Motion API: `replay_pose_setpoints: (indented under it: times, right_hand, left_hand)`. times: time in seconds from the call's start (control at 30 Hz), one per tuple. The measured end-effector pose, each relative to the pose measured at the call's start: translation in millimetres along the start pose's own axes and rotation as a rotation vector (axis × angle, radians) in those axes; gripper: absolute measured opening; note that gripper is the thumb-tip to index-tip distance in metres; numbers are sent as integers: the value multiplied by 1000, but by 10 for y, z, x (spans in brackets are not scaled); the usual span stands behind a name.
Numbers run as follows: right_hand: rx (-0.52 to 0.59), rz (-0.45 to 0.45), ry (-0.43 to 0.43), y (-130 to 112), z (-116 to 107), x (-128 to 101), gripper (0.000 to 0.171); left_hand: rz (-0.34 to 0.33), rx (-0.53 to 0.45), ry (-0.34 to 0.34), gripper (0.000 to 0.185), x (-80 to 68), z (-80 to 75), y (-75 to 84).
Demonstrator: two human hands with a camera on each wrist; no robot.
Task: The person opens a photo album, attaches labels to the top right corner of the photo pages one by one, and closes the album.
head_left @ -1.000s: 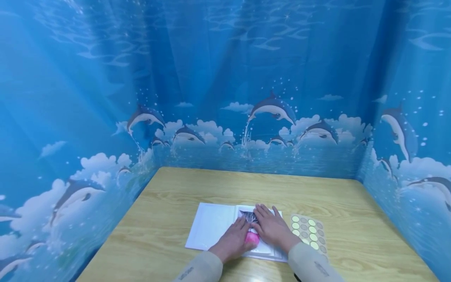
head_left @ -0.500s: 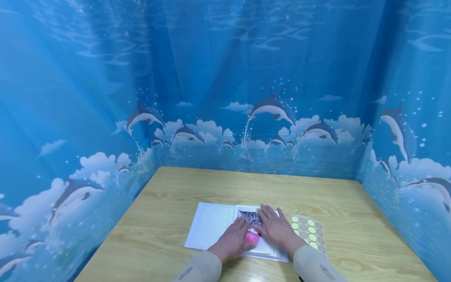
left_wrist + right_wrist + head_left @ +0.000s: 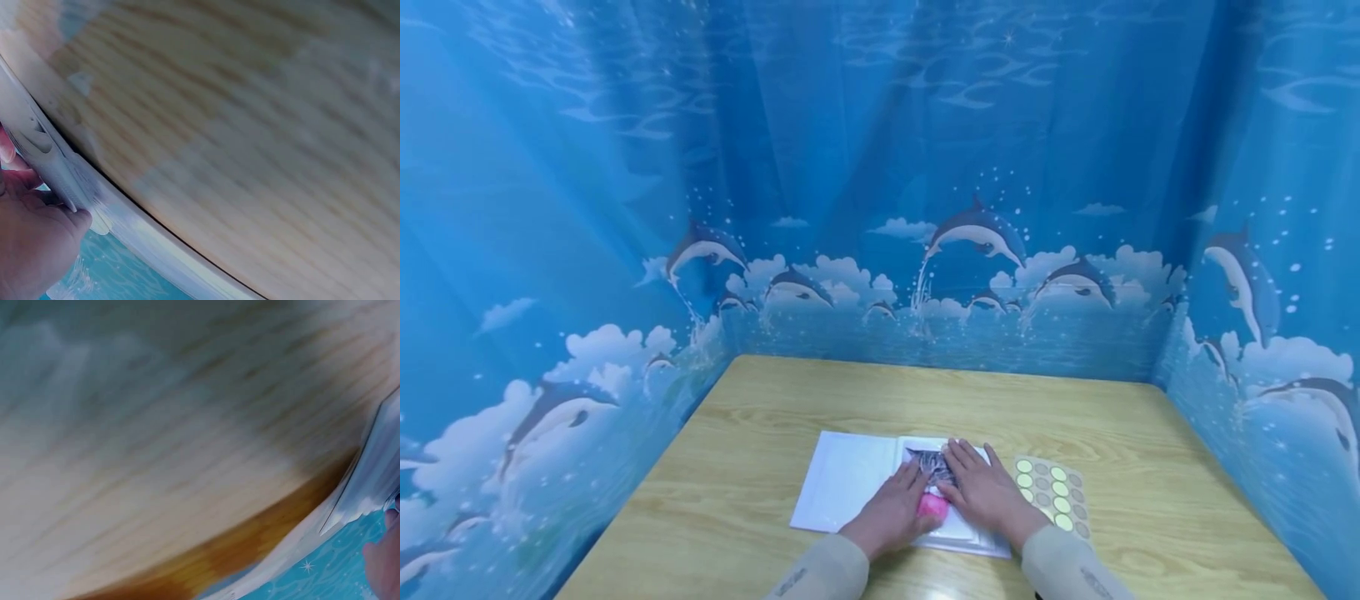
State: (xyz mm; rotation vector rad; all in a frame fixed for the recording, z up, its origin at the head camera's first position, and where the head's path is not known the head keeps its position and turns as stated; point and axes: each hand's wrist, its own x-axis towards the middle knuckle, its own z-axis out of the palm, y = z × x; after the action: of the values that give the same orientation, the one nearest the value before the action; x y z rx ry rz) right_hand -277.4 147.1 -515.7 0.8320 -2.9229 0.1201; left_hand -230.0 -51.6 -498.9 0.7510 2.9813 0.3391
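Note:
A white album (image 3: pixel 848 482) lies open on the table, its left side plain white. On its right-hand page is a picture (image 3: pixel 929 461) with grey-and-black striped fur and a pink patch (image 3: pixel 933 506). My left hand (image 3: pixel 891 510) rests with extended fingers on the left part of that picture. Over the picture's right side lies my right hand (image 3: pixel 987 493), flat with fingers pointing away from me. Both hands hide parts of the page. In the left wrist view, the left hand (image 3: pixel 44 244) is at the album's edge (image 3: pixel 53 159); the right wrist view catches only a bit of the right hand (image 3: pixel 384 559).
A sheet of round stickers (image 3: pixel 1062 504), several pale yellow-green and others dull, lies just right of the album, partly behind the right forearm. The wood-grain table (image 3: pixel 760 442) reaches back to a blue dolphin-print curtain (image 3: pixel 850 167) that surrounds it on three sides.
My right hand slid slightly to the right on the page, then a little back to the left. The left hand has stayed in place on the picture.

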Motion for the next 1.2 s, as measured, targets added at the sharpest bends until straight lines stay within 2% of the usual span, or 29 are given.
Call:
replay_pose_setpoints:
  times: [0.13,0.37,0.5,0.7,0.87,1.03,1.2]
  right_hand:
    - [-14,11,1,37,12,-22,68]
    - [31,15,47,65,25,-72,69]
    - [80,63,62,89,4,-114,69]
    - [106,135,31,145,-60,-193,63]
    - [131,165,16,188,-89,-229,59]
    - [211,200,6,178,-105,-251,58]
    - [274,201,25,153,-56,-272,59]
  left_hand:
    - [11,14,2,76,1,22,-12]
    - [7,-17,-14,76,-17,-12,-6]
    - [4,-31,-16,76,-29,-36,-7]
    - [-2,-37,-10,78,-27,-40,-6]
    - [-24,-61,-21,88,-7,-19,-4]
    - [-4,-23,-24,103,-5,-6,-17]
    - [-9,-42,-32,105,-19,-14,-15]
